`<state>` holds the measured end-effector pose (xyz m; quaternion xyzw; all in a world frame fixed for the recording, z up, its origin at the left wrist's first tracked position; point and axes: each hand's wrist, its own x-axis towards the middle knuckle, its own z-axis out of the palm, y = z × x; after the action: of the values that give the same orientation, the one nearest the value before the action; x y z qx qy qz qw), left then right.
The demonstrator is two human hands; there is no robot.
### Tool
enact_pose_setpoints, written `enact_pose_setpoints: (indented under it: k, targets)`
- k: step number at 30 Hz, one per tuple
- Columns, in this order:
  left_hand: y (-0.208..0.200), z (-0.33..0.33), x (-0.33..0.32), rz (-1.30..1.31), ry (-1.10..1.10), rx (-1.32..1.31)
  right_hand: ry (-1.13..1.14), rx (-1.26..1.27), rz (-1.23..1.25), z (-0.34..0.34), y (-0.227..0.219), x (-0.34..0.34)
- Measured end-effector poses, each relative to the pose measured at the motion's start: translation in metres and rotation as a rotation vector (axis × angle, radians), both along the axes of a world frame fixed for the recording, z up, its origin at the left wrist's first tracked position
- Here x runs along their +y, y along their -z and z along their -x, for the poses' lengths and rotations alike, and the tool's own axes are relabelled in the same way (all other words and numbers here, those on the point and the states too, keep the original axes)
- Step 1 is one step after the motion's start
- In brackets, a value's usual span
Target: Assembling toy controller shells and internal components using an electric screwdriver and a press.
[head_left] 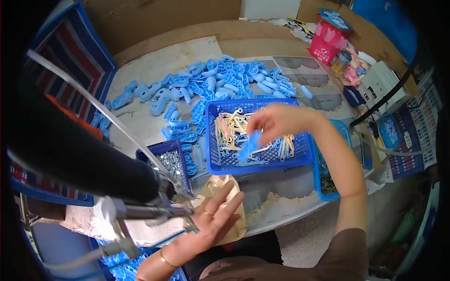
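My right hand (281, 121) is above a blue mesh basket (260, 167), pinching a light blue plastic piece (250, 146) that motion has smeared. Inside the basket lie many small cream, pink and blue plastic links (229, 124) with ringed ends. My left hand (214, 220), a ring on one finger, rests with fingers outstretched on a tan fixture block (238, 228) at the table's near edge. Just left of that hand stands a metal clamp-like mechanism (154, 211) on a machine. Whether anything lies beneath the left palm is hidden.
Light blue molded shells (225, 77) are heaped behind the basket. A dark blue bin of small metal parts (171, 159) stands left; a blue tray (328, 193) stands right. A black machine arm (84, 145) crosses the left side. A pink basket (323, 42) sits far right.
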<state>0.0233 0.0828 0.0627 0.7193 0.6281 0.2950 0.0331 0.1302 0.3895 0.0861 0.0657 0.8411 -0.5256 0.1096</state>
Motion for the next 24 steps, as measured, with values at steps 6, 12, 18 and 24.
enact_pose_setpoints:
  k: [6, 12, 18, 24]
  targets:
    - [0.028, -0.025, 0.008, -0.163, 0.106, 0.153, -0.223, -0.281, 0.444, -0.021, 0.006, -0.052]
    - [0.028, -0.023, -0.011, -0.119, 0.162, -0.021, 0.653, 0.129, -0.813, -0.017, 0.069, 0.129]
    - [0.035, -0.008, -0.037, -0.103, -0.077, -0.207, 0.848, -0.064, -1.104, 0.016, 0.116, 0.167]
    - [0.034, 0.008, -0.069, -0.174, -0.141, -0.011, 0.748, 0.089, -1.262, -0.003, 0.092, 0.151]
